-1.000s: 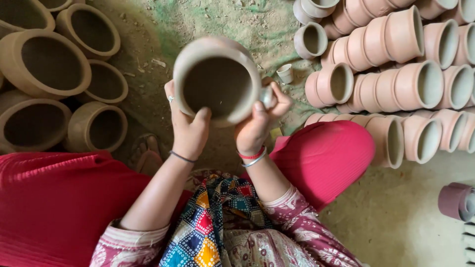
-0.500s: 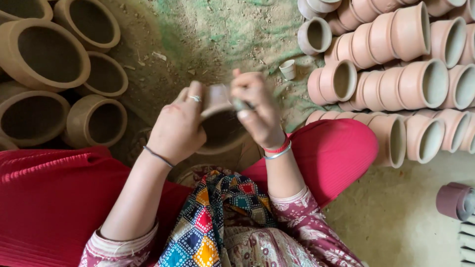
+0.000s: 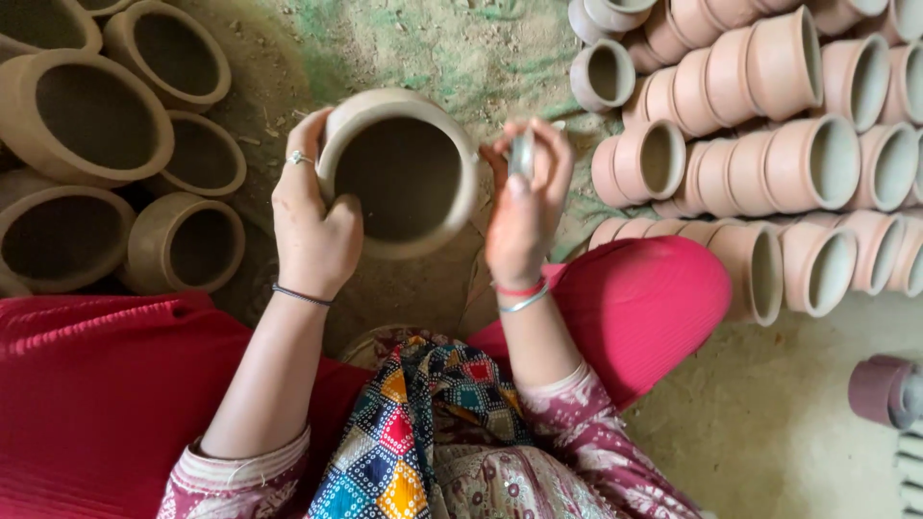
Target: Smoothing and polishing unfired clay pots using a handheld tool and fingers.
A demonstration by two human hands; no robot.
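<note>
Dusty earthen floor (image 3: 452, 48) is lying under us, pots stacked either side. We are now lifting the clay pot (image 3: 399, 173) back up, left hand (image 3: 312, 226) gripping its rim, right hand (image 3: 527, 207) pinching a small grey tool (image 3: 522, 154) beside it.

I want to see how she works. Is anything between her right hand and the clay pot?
Nothing visible. The right hand, pinching a small grey tool, sits right beside the clay pot, which the left hand grips by its rim.

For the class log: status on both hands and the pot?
Left hand grips clay pot rim. Right hand pinches small grey tool beside pot. Nothing in the way.
</note>
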